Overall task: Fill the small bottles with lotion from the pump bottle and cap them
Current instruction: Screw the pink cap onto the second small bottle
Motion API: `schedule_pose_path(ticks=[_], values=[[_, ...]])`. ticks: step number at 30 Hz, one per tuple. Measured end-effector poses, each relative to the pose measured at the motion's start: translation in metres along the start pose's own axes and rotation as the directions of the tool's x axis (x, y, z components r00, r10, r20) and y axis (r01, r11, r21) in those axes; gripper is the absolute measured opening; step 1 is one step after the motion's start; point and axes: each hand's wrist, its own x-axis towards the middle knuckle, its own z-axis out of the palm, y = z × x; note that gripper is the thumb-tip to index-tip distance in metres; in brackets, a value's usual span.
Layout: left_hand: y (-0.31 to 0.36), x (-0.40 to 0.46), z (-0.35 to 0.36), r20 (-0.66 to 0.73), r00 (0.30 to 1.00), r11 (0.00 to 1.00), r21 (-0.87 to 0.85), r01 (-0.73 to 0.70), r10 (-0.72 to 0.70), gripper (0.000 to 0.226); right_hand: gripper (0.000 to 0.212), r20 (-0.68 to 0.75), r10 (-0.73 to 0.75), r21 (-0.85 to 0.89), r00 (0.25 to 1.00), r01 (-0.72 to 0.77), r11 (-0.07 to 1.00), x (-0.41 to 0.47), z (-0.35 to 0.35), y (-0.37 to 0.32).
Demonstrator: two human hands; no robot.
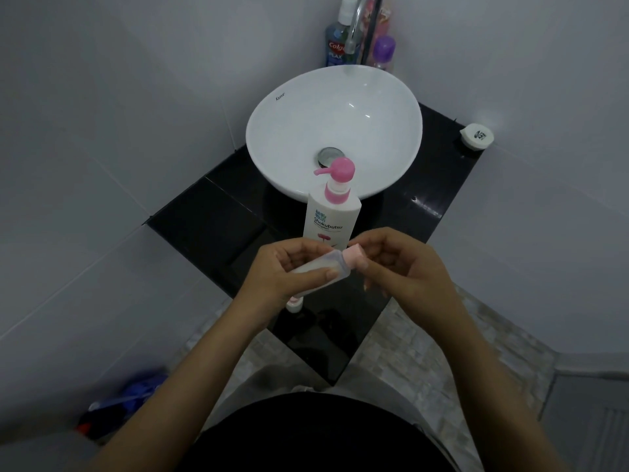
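A white pump bottle [332, 216] with a pink pump head stands on the black counter [211, 219] just in front of the sink. My left hand [282, 270] holds a small clear bottle [326, 265] with white lotion inside, tilted almost flat. My right hand [398, 258] pinches the pink cap [355, 255] at the bottle's mouth. Another small bottle [294, 303] with a pink band peeks out below my left hand, mostly hidden.
A white bowl sink [335, 127] sits on the counter with a chrome tap [357, 25] behind it. Several toiletry bottles [340, 42] stand in the corner. A small white round container [477, 135] rests at the counter's right end. Blue items [136, 400] lie on the floor at lower left.
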Motion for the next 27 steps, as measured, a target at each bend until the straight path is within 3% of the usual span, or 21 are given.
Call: schedule_pose_path(ticks=[4,9,14,23,27], values=[[0.002,-0.002,-0.001,0.000,1.000,1.000,-0.017,0.002,-0.002,0.029,0.031,-0.092,0.037,-0.054,0.995,-0.042,0.998,0.002,0.005,0.001],[0.002,-0.005,-0.004,-0.004,1.000,0.999,-0.035,0.000,-0.001,0.027,0.022,-0.005,0.007,-0.063,1.000,-0.007,0.998,-0.002,0.002,0.000],[0.000,-0.008,-0.006,-0.012,1.000,1.000,-0.018,-0.006,0.006,0.027,0.007,-0.031,0.033,-0.078,0.999,-0.035,0.996,-0.002,0.012,0.003],[-0.005,-0.011,-0.005,-0.065,0.998,1.000,0.014,-0.002,0.003,0.020,0.008,-0.116,0.031,-0.019,0.993,-0.034,0.999,-0.001,0.022,0.009],[-0.006,-0.009,-0.002,-0.100,0.995,1.000,-0.024,0.013,-0.016,0.026,0.013,-0.086,0.022,-0.023,0.996,-0.024,0.999,0.000,0.018,0.007]])
